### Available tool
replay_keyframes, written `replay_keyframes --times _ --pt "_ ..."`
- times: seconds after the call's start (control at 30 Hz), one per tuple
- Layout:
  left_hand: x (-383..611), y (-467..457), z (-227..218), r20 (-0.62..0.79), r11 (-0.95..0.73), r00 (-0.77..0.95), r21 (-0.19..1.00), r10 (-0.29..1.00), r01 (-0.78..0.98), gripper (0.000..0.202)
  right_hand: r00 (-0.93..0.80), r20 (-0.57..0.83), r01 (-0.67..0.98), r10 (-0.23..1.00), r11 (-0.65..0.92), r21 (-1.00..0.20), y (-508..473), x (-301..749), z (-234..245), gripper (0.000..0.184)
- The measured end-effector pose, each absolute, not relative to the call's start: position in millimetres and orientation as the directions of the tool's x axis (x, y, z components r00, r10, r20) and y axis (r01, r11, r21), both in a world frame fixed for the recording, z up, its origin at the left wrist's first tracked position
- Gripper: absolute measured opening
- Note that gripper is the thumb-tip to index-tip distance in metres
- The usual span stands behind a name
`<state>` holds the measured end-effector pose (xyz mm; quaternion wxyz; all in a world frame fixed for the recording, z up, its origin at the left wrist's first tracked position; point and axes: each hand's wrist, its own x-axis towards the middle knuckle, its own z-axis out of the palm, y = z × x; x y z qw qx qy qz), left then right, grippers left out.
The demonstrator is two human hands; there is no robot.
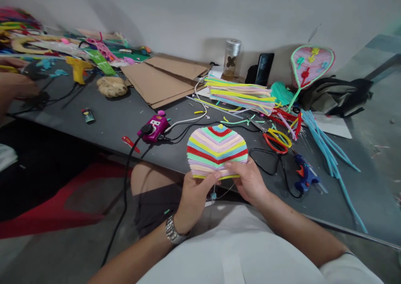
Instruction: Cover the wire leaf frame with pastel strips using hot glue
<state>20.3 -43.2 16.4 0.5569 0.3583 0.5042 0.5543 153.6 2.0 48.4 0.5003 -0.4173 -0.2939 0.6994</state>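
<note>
Both of my hands hold a rounded, striped panel of pastel and red pipe cleaners (217, 151) above the table's front edge. My left hand (194, 198), with a metal wristwatch (173, 230), grips its lower left edge. My right hand (249, 180) pinches its lower right edge. A thin wire end (214, 195) dangles below the panel. Close to my right hand lie red-and-yellow-handled scissors (277, 141) and a blue hot glue gun (305, 174). Beyond the panel rests a stack of multicoloured pipe cleaners (239, 94).
A co-worker's hand (15, 83) reaches in at the far left of the grey table (103, 127). Flat cardboard (163, 79), a yellow glue gun (78, 69), a purple power socket (153, 127) with black cables, loose blue pipe cleaners (328, 150) and a pink racket-shaped craft (310, 66) lie around.
</note>
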Motion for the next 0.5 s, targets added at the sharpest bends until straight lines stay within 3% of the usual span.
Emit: replay_keyframes --times 0.23,0.5 --pt "22.9 -42.5 16.6 -0.146 0.085 -0.12 0.907 0.982 -0.412 0.018 -0.175 -0.261 -0.453 0.949 -0.313 -0.835 2.5 153.9 54.1 0.037" --pt "22.4 -40.0 23.9 -0.138 0.065 -0.137 0.898 0.981 -0.436 0.024 -0.211 -0.254 -0.482 0.944 -0.326 -0.813 3.3 157.0 51.9 0.035"
